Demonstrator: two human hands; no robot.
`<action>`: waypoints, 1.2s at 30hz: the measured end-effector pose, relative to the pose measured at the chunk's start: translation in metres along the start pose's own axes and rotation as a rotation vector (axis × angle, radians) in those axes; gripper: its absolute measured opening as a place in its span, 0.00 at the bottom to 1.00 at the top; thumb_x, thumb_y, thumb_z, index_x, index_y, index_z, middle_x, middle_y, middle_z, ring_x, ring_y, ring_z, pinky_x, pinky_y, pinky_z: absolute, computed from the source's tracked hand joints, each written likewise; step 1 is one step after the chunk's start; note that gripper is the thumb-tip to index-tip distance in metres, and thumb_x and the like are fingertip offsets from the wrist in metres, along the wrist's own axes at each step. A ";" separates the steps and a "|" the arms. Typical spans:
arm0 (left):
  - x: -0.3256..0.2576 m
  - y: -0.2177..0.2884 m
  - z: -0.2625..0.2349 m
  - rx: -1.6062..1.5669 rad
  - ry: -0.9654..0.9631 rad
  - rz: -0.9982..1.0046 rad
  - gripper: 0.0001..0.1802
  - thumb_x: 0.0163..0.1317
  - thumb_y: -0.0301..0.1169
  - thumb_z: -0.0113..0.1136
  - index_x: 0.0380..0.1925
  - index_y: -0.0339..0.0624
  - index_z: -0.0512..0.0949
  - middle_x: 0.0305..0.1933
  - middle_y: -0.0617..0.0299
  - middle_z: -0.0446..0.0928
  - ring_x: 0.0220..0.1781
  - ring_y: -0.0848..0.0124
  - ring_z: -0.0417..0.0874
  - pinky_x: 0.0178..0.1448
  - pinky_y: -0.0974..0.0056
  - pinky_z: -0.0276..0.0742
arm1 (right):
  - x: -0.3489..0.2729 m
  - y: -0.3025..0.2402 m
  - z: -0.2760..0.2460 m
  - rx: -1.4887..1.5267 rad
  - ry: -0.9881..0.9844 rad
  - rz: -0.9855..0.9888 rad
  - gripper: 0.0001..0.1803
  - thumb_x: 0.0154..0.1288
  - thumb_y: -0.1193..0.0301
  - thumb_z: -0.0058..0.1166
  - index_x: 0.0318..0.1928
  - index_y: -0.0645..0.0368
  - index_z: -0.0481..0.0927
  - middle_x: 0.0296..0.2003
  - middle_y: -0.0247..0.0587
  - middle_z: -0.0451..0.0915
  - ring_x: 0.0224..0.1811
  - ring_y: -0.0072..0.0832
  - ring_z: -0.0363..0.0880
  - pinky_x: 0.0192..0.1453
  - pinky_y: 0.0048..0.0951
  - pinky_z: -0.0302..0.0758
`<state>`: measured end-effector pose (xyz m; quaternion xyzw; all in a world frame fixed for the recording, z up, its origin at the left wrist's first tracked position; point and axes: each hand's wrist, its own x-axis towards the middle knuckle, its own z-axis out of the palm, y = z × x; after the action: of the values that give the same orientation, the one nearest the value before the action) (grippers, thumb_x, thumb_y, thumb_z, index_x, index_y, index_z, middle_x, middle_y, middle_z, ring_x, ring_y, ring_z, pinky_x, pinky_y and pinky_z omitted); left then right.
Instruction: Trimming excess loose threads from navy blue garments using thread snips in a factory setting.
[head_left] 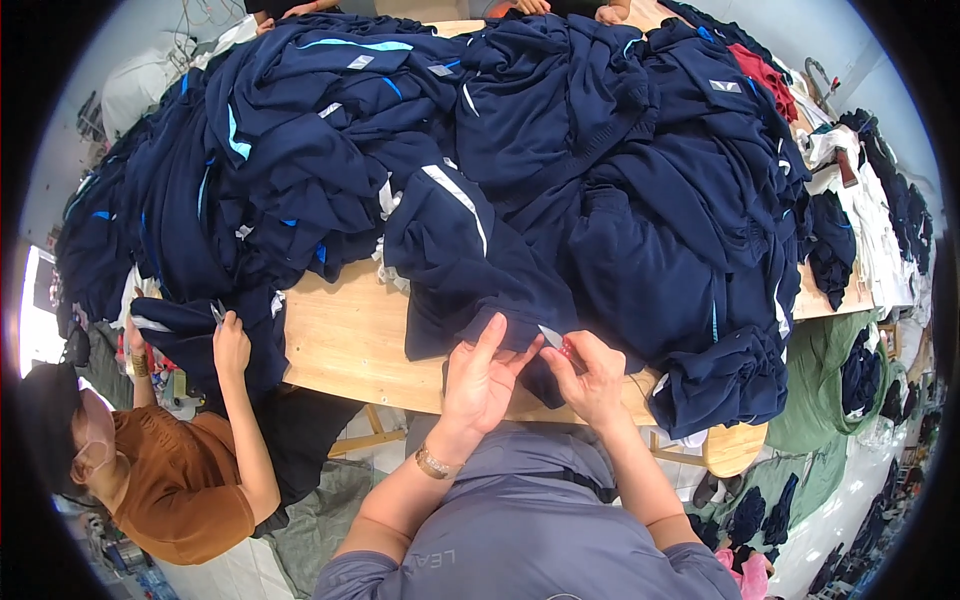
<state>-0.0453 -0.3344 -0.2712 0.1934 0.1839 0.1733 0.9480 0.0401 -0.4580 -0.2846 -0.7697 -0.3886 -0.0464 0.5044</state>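
Lying at the tabletop's (345, 345) near edge, a dark blue garment (470, 270) is pinched by the left hand (480, 380); small snips (555, 340) are gripped in the right hand (595, 380), just beside.

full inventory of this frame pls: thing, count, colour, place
Garment pile: one big heap, navy with light-blue and white stripes, covers most of the table.
Held garment: one, navy, white stripe, front edge of the table.
Red cloth: one, far right of the pile.
Table: one, pale wood, bare patch at front left.
Snips: one, small, metal blades, red grip.
Co-worker: one, orange top, seated lower left, hand on a navy garment.
Wristwatch: one, gold, left wrist.
Left hand: pinching the held garment's edge.
Right hand: gripping the snips.
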 end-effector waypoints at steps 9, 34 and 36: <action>-0.001 -0.006 -0.003 0.050 -0.051 0.062 0.11 0.67 0.32 0.48 0.43 0.38 0.74 0.43 0.57 0.78 0.47 0.68 0.79 0.54 0.60 0.76 | 0.009 -0.005 -0.001 -0.136 -0.014 -0.110 0.15 0.47 0.67 0.66 0.28 0.63 0.75 0.19 0.40 0.72 0.16 0.32 0.71 0.21 0.26 0.65; 0.000 -0.007 -0.004 0.119 -0.037 0.079 0.23 0.71 0.40 0.33 0.47 0.31 0.71 0.45 0.52 0.77 0.48 0.65 0.79 0.62 0.55 0.70 | -0.001 -0.017 -0.003 0.293 -0.191 -0.162 0.09 0.46 0.82 0.58 0.32 0.61 0.78 0.23 0.38 0.79 0.22 0.29 0.79 0.27 0.23 0.72; 0.001 -0.005 0.001 0.049 -0.045 0.072 0.20 0.70 0.39 0.37 0.45 0.32 0.71 0.46 0.53 0.76 0.50 0.65 0.76 0.61 0.56 0.70 | -0.007 -0.020 -0.014 0.381 -0.401 0.004 0.07 0.49 0.83 0.56 0.31 0.61 0.78 0.22 0.39 0.79 0.21 0.27 0.79 0.26 0.22 0.71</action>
<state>-0.0432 -0.3386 -0.2727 0.2270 0.1597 0.1982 0.9401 0.0268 -0.4694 -0.2667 -0.6556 -0.4810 0.1817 0.5531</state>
